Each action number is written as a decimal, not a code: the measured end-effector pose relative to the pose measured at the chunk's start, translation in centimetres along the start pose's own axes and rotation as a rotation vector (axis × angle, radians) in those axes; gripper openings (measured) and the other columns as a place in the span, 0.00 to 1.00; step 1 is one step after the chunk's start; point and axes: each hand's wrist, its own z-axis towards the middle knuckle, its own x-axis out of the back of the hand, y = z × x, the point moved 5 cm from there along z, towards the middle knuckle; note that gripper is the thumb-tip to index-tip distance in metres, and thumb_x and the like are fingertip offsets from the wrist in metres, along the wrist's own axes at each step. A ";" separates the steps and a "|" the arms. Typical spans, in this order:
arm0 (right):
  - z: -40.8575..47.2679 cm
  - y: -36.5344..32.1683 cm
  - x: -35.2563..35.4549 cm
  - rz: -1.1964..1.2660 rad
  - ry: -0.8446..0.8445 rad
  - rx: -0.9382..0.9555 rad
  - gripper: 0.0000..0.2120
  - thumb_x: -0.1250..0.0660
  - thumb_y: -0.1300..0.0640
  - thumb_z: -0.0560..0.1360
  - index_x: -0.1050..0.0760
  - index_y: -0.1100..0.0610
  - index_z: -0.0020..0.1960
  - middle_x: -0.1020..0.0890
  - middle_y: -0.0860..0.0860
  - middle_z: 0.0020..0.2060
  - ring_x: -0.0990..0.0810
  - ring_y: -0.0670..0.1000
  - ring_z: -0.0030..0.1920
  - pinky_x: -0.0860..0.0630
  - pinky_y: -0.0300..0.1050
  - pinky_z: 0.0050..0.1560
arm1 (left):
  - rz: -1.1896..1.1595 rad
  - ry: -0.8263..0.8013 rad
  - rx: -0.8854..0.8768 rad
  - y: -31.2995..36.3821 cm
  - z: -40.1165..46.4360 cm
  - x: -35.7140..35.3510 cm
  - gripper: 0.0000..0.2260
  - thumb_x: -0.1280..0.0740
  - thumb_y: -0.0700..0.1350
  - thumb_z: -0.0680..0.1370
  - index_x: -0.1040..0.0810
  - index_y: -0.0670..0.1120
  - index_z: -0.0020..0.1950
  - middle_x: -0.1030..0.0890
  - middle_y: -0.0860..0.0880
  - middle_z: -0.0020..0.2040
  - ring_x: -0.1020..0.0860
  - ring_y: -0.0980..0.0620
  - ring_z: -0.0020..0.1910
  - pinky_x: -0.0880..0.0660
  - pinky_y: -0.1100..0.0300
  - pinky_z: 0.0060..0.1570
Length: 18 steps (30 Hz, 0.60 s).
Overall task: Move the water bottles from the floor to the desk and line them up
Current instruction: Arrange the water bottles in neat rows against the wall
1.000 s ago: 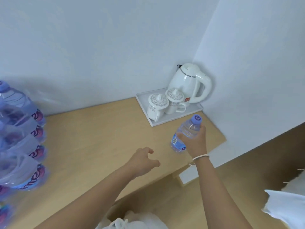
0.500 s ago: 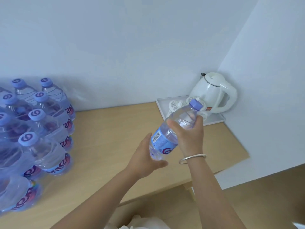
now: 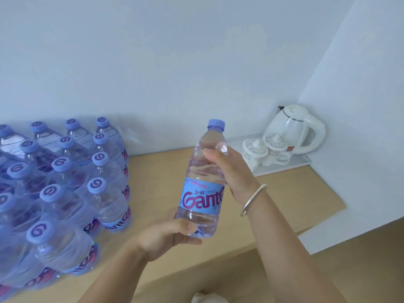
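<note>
Single water bottle [image 3: 202, 182], upright above the desk [image 3: 166, 171], right hand [image 3: 231, 173] gripping its shoulder, left hand [image 3: 166, 237] gripping its base; step: placing; next, by judgement, setting down beside the wrapped pack [image 3: 65, 189].

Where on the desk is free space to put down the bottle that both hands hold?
Bare desk lies between the wrapped pack of bottles on the left and the white tray with kettle and cups. The right end in front of the tray is also bare. The left is crowded.
</note>
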 end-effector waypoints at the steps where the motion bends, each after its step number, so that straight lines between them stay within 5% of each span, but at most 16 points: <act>1: 0.1 0.2 -0.5 -0.005 0.039 0.008 0.08 0.32 0.51 0.66 0.20 0.51 0.44 0.17 0.53 0.44 0.17 0.53 0.46 0.20 0.50 0.50 | 0.011 0.038 -0.024 0.3 -0.5 0.0 0.27 0.29 0.51 0.57 0.22 0.47 0.55 0.16 0.48 0.50 0.19 0.51 0.49 0.22 0.56 0.51; 5: 0.2 0.8 -2.9 -0.080 0.091 0.015 0.13 0.28 0.43 0.60 0.19 0.49 0.41 0.17 0.58 0.47 0.18 0.58 0.51 0.24 0.61 0.57 | 0.007 0.172 -0.112 0.5 -2.1 0.9 0.25 0.27 0.51 0.57 0.21 0.45 0.52 0.17 0.49 0.45 0.19 0.52 0.45 0.22 0.59 0.47; 11: 0.1 0.7 -5.9 -0.208 -0.017 -0.022 0.33 0.29 0.35 0.58 0.22 0.55 0.56 0.17 0.54 0.51 0.17 0.52 0.51 0.23 0.60 0.57 | -0.090 0.156 -0.147 -0.1 -4.5 2.3 0.26 0.28 0.49 0.57 0.22 0.44 0.54 0.17 0.47 0.45 0.19 0.52 0.43 0.23 0.61 0.44; 14: 0.0 1.0 -6.9 -0.231 -0.072 -0.036 0.31 0.30 0.35 0.60 0.22 0.53 0.56 0.17 0.49 0.50 0.17 0.48 0.49 0.22 0.56 0.55 | -0.103 0.150 -0.129 -0.7 -5.6 2.9 0.29 0.28 0.50 0.57 0.24 0.43 0.56 0.17 0.47 0.47 0.19 0.51 0.46 0.22 0.59 0.47; 18: -0.7 1.4 -8.6 -0.271 -0.175 -0.034 0.20 0.32 0.41 0.67 0.21 0.53 0.53 0.19 0.45 0.41 0.20 0.44 0.42 0.26 0.38 0.39 | -0.161 0.103 -0.095 -2.3 -7.1 4.0 0.36 0.22 0.54 0.54 0.24 0.42 0.58 0.17 0.44 0.51 0.19 0.46 0.49 0.22 0.55 0.50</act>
